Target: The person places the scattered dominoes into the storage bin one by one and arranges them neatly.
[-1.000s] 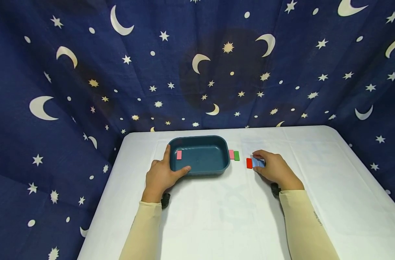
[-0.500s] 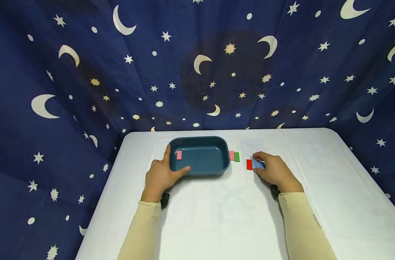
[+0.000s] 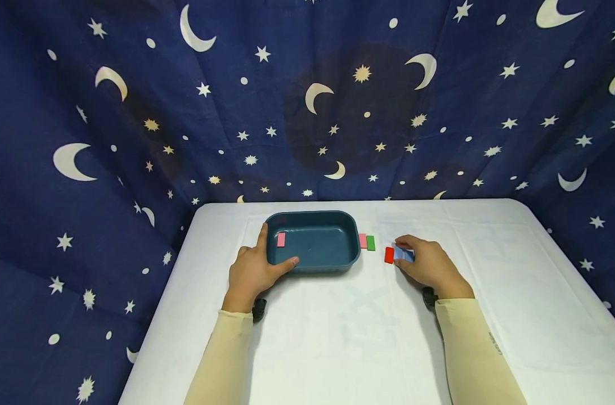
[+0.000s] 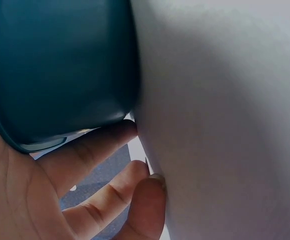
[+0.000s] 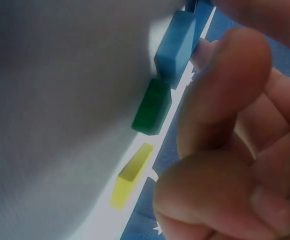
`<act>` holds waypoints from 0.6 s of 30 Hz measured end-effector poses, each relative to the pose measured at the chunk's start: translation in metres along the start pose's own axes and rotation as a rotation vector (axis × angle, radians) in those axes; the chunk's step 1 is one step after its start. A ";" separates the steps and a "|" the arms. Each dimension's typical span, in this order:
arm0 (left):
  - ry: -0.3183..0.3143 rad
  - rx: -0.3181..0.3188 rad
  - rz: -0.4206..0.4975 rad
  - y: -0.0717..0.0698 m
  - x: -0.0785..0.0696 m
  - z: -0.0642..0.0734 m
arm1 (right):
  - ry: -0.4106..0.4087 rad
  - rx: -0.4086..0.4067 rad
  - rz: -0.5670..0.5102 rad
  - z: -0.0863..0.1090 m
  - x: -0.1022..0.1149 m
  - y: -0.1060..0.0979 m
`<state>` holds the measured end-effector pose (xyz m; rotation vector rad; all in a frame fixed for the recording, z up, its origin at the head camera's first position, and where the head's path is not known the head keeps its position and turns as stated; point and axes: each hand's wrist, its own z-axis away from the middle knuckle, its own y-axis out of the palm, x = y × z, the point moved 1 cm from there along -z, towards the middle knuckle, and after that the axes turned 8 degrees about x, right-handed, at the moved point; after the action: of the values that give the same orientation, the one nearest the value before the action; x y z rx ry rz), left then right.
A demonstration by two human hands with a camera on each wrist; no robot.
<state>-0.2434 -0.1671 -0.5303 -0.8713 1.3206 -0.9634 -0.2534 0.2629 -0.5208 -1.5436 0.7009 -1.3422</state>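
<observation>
A dark teal rectangular basin (image 3: pixel 314 253) stands toward the back of the table, a pink block (image 3: pixel 281 239) inside at its left end. My left hand (image 3: pixel 251 277) holds its near left corner, thumb over the front rim and index finger along the left side. My right hand (image 3: pixel 429 264) has thumb and index finger at opposite sides of light blue blocks (image 3: pixel 403 254), which lie beside a red block (image 3: pixel 389 255). The fingers partly cover the blue ones. In the right wrist view, a blue block (image 5: pixel 175 47) stands near a fingertip.
Another pink block (image 3: pixel 363 241) and a green block (image 3: pixel 370 243) lie at the basin's right side. In the right wrist view, a green block (image 5: pixel 152 107) and a yellow block (image 5: pixel 130 175) stand on the white cloth. A star-patterned curtain (image 3: pixel 307 112) hangs behind the table.
Only the head view has shifted slightly. Both hands, the basin and the blocks keep their places.
</observation>
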 end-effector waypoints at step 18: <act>-0.002 0.012 0.013 -0.003 -0.002 -0.002 | 0.031 -0.101 -0.003 -0.003 0.003 -0.001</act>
<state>-0.2453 -0.1664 -0.5272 -0.8539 1.3157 -0.9593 -0.2554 0.2596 -0.5180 -1.6072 0.7962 -1.3530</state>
